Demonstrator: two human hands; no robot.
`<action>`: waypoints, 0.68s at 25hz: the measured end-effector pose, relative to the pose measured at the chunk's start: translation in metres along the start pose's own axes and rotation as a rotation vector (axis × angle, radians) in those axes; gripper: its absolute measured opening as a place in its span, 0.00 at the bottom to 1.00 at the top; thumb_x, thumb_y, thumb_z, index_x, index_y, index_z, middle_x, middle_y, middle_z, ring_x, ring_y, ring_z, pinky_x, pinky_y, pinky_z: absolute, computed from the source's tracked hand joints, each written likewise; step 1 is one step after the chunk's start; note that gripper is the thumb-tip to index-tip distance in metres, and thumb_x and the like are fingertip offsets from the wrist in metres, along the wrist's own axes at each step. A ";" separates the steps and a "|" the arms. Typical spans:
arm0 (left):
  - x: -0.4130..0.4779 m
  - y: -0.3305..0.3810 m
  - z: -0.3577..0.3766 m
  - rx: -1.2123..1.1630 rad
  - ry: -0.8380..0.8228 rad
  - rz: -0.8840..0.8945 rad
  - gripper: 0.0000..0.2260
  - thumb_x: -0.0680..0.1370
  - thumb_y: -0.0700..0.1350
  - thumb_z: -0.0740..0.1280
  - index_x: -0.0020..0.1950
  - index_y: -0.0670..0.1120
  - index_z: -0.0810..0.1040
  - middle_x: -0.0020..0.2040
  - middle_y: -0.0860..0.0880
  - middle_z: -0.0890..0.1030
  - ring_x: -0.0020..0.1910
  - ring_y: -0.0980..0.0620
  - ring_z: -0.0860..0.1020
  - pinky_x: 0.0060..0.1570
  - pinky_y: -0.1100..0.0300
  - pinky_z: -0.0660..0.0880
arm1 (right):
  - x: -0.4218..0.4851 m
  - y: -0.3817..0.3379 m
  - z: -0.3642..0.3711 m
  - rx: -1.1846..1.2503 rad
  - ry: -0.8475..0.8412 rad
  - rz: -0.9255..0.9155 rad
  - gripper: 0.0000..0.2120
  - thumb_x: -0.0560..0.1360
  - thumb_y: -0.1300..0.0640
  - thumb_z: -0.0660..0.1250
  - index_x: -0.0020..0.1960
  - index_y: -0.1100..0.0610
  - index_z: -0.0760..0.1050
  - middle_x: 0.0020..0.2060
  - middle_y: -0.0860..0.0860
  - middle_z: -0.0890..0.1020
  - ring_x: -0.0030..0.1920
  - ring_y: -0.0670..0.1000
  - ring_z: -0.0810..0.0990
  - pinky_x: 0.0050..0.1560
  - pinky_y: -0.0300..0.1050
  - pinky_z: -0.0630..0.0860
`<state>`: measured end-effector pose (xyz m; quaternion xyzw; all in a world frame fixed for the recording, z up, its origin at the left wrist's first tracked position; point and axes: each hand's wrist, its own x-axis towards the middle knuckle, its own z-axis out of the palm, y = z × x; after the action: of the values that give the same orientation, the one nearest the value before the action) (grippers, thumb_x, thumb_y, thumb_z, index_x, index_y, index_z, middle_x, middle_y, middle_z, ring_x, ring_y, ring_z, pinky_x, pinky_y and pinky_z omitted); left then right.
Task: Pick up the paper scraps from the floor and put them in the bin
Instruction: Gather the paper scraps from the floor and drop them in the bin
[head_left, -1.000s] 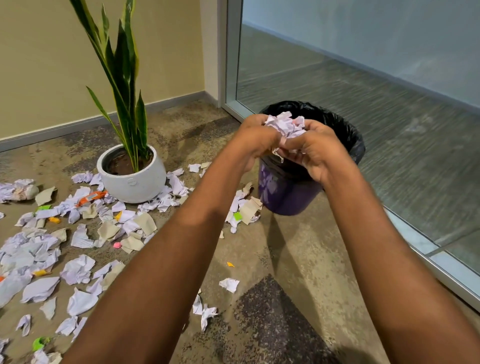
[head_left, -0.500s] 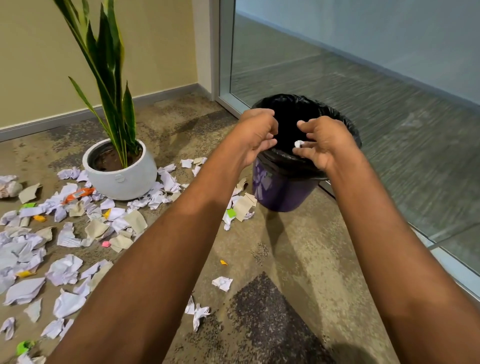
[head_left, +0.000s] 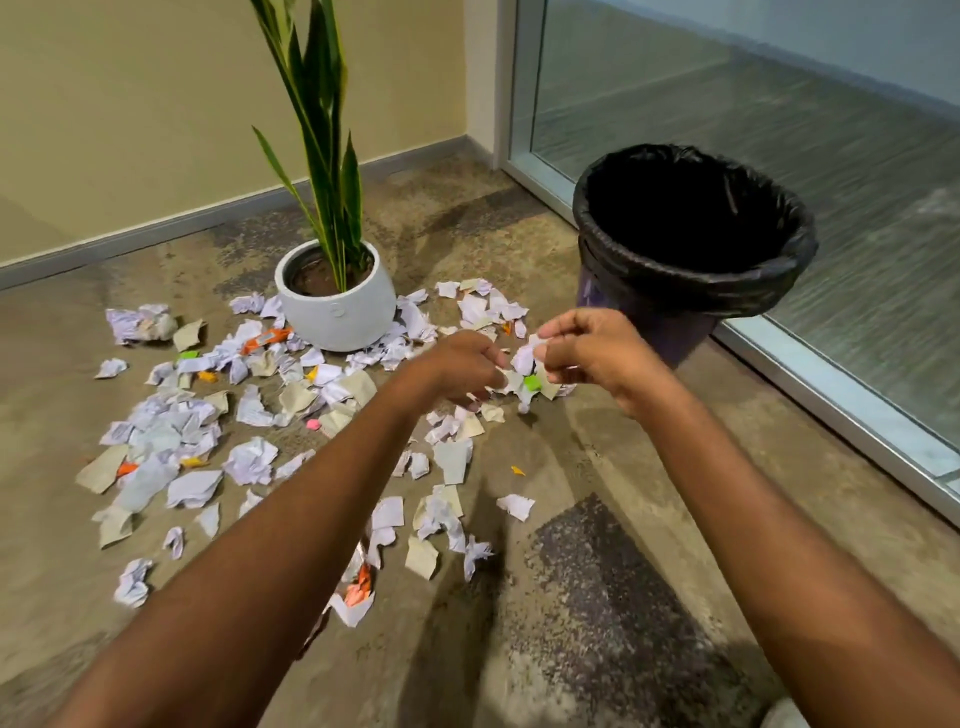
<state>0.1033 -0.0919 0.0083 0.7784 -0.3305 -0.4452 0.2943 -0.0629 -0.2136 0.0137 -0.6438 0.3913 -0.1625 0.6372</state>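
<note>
Paper scraps, white, beige and a few orange, green and pink, lie in several dozen across the left and middle of a mottled brown floor; they are too many to count exactly. At the far left edge of the litter sits one larger crumpled ball. One round white pot with one tall green plant stands among the scraps near the beige back wall. Two bare arms reach in from below. The left hand has curled fingers; I cannot tell if it holds anything. Just beside it, the right hand pinches one small scrap above the floor, short of the bin. One purple bin with a black liner stands right of the hands, close to the glass wall. Bare floor lies open in front of the bin.
</note>
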 end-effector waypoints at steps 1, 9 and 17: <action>-0.005 -0.021 0.003 0.127 -0.030 -0.040 0.13 0.80 0.37 0.73 0.64 0.43 0.80 0.52 0.43 0.82 0.47 0.47 0.81 0.44 0.53 0.83 | -0.002 0.021 0.010 -0.093 -0.057 0.053 0.11 0.74 0.72 0.76 0.54 0.63 0.82 0.40 0.56 0.82 0.37 0.53 0.81 0.42 0.50 0.84; -0.042 -0.137 0.028 0.932 -0.253 -0.177 0.42 0.71 0.46 0.84 0.80 0.45 0.68 0.75 0.41 0.73 0.68 0.39 0.78 0.63 0.44 0.81 | -0.026 0.145 0.050 -1.115 -0.375 0.025 0.22 0.67 0.62 0.82 0.56 0.53 0.76 0.57 0.54 0.73 0.57 0.56 0.76 0.55 0.52 0.80; -0.056 -0.180 0.064 0.856 -0.045 -0.025 0.41 0.72 0.39 0.80 0.80 0.46 0.62 0.77 0.40 0.65 0.69 0.39 0.76 0.62 0.45 0.81 | -0.059 0.168 0.088 -1.017 -0.363 -0.041 0.36 0.64 0.58 0.87 0.66 0.53 0.72 0.65 0.50 0.69 0.66 0.53 0.71 0.63 0.52 0.77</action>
<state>0.0700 0.0507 -0.1271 0.8244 -0.4825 -0.2880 -0.0681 -0.0885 -0.0904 -0.1405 -0.8963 0.2915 0.1489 0.2992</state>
